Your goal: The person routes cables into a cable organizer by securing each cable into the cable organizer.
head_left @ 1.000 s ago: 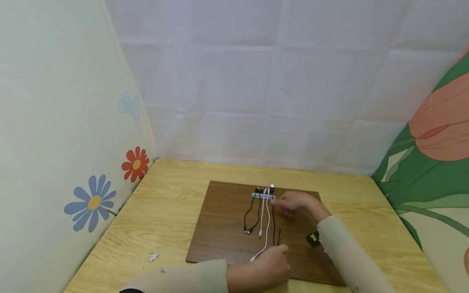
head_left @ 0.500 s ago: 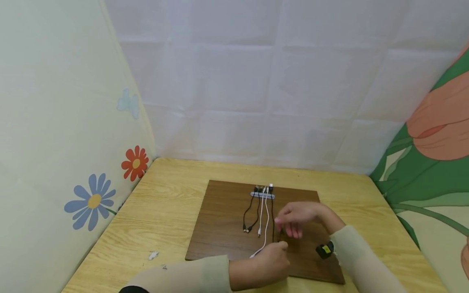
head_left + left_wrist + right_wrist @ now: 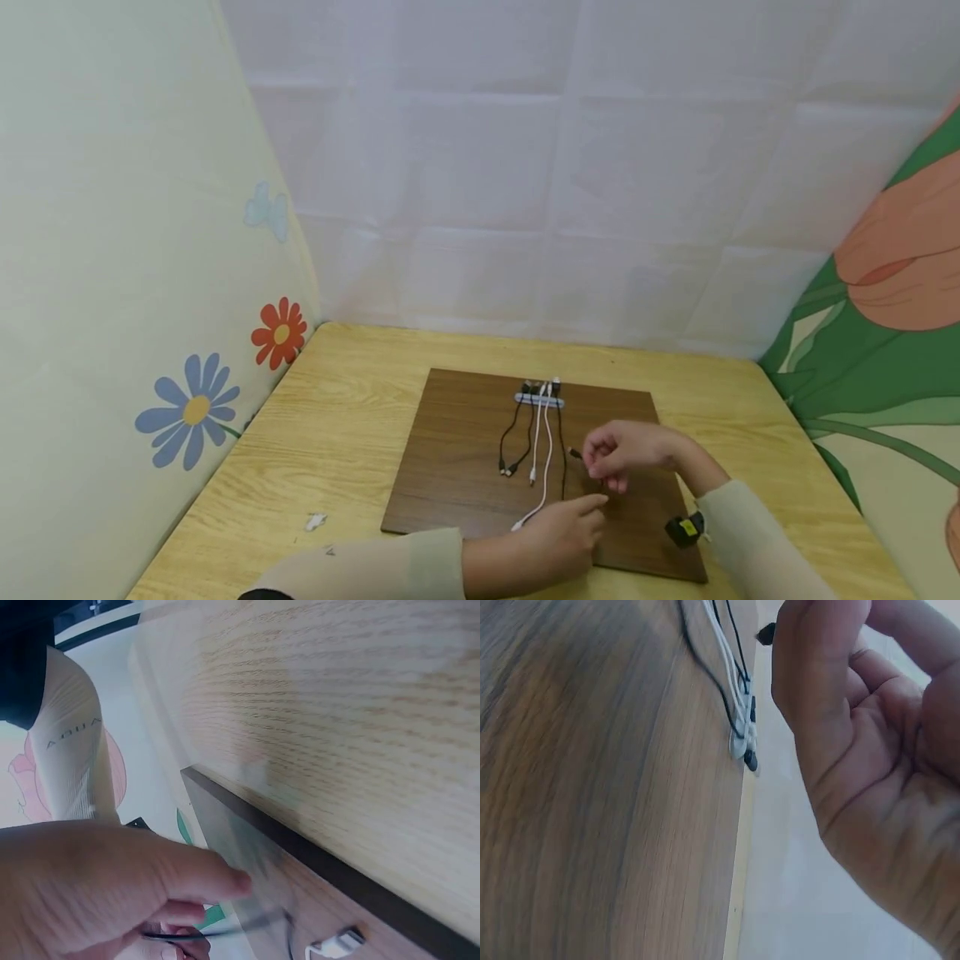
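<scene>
My right hand (image 3: pixel 628 448) is above the right part of a brown wooden board (image 3: pixel 442 467). It pinches a thin black cable near one end, whose black plug (image 3: pixel 574 452) sticks out to the left of the fingers. In the right wrist view that plug (image 3: pixel 766 634) shows beside the curled fingers. My left hand (image 3: pixel 551 542) is low over the board's front edge, thumb and fingertips pointing at the right hand. In the left wrist view the left thumb (image 3: pixel 202 877) is extended, and the blurred black cable (image 3: pixel 217 932) runs past below it.
A pale cable holder strip (image 3: pixel 528 401) near the board's back edge carries several black and white cables, their free ends lying toward the front. A white plug (image 3: pixel 341 943) lies near the front edge. A torn white scrap (image 3: pixel 316 522) marks the yellow table (image 3: pixel 352 417).
My right hand has moved from the holder strip toward the front and right, and now has the black cable's end. My left hand has stayed low, its curled fingers loosening and stretching out.
</scene>
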Available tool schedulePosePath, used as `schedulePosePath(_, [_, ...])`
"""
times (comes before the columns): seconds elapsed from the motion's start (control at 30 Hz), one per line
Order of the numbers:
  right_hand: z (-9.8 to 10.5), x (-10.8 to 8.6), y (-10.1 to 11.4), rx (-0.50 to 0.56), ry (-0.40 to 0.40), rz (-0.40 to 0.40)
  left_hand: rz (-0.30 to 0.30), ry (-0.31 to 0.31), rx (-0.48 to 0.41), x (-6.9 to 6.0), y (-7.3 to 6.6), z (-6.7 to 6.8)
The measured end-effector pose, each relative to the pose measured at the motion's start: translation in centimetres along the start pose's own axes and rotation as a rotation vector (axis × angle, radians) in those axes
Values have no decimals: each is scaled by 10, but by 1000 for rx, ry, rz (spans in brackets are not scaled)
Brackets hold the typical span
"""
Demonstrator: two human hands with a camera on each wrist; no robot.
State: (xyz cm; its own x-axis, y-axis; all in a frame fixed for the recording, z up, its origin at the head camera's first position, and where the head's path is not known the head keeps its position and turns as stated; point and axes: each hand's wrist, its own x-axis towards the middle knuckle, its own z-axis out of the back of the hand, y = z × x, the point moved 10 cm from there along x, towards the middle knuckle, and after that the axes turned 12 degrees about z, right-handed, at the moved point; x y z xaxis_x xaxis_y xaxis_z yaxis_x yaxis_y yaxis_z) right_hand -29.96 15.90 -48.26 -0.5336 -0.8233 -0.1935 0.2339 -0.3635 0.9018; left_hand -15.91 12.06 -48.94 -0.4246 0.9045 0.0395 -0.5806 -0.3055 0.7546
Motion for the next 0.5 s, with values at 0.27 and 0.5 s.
schedulePosePath(0.27, [10, -23, -20, -10, -84, -75, -102, -152, -76, -13, -7, 10])
schedulePosePath(0.5, [18, -40, -35, -92, -110, -162, -81, -168, -266, -25, 1, 3])
